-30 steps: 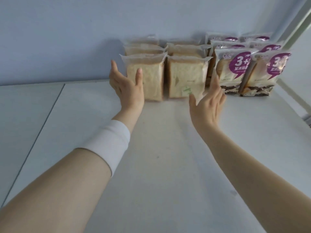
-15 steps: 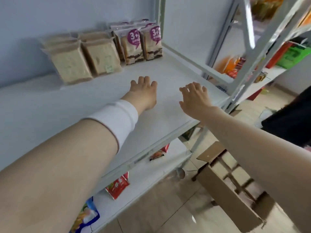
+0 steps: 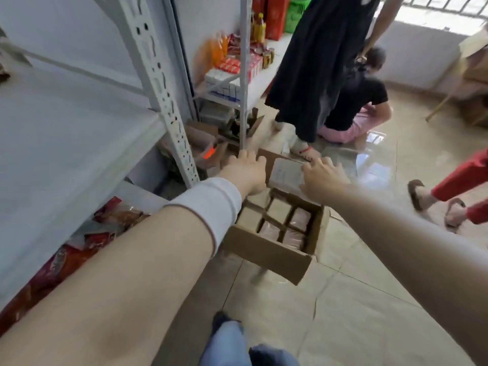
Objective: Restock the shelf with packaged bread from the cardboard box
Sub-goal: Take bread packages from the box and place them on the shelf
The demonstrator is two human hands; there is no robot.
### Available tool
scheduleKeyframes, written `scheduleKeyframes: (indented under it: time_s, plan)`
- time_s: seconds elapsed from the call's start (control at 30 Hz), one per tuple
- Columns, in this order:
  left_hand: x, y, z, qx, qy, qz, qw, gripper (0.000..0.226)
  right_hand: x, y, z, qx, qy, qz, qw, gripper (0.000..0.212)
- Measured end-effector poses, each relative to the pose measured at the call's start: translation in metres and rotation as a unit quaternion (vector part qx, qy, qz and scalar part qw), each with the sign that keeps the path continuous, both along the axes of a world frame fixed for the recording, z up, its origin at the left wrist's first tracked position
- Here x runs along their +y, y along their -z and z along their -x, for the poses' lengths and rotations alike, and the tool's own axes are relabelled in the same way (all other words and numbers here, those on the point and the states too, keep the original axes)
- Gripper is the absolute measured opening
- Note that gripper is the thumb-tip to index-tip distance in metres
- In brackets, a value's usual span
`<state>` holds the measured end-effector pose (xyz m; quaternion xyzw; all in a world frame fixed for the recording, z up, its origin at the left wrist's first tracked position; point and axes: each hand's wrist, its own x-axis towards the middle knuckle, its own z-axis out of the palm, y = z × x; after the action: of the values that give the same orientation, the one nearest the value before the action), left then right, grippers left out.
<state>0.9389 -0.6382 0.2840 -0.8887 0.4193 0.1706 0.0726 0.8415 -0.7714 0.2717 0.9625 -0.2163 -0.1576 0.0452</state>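
1. The left hand (image 3: 245, 171) has its fingers (image 3: 249, 155) spread wide and holds nothing. It hangs over the far side of the box (image 3: 266, 253).
2. The right hand (image 3: 320, 178) has loose, open fingers (image 3: 323, 162) too. They sit at the edge of a pale pack (image 3: 286, 174) at the far side of the box. I cannot tell if they touch it. The picture is blurry there.
3. Both hands are out in front, side by side. I think this is so they can take bread from the box with two hands.
4. The box sits on the floor (image 3: 369, 313), just beside the shelf (image 3: 66, 143). Its flaps are open, so it is easy to reach in. That spot makes the trip from box to shelf short.
5. Inside the box, bread packs (image 3: 290, 228) lie flat and look brown. Card strips split them into small spaces. This likely keeps the soft bread from getting squashed.
6. The white shelf on the left is bare in the part we can see. That is where the bread should go.
7. Red snack bags (image 3: 60, 262) lie on the lower shelf.
8. Other people (image 3: 351, 101) stand and sit close behind the box, so the hands need care when lifting.
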Motion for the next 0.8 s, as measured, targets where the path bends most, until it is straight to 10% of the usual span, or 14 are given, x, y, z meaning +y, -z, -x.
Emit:
scheduleKeyframes:
  time_s: [0.57, 0.8]
  plan:
    - [-0.124, 0.291, -0.091, 0.276, -0.137, -0.084, 0.948, 0.060, -0.071, 0.284, -0.018, 0.141, 0.234, -0.241, 0.931, 0.044]
    - [-0.169, 0.445, -0.146, 0.218, -0.310, 0.033, 0.925, 0.080, -0.103, 0.447, -0.071, 0.040, 0.434, -0.384, 0.814, 0.062]
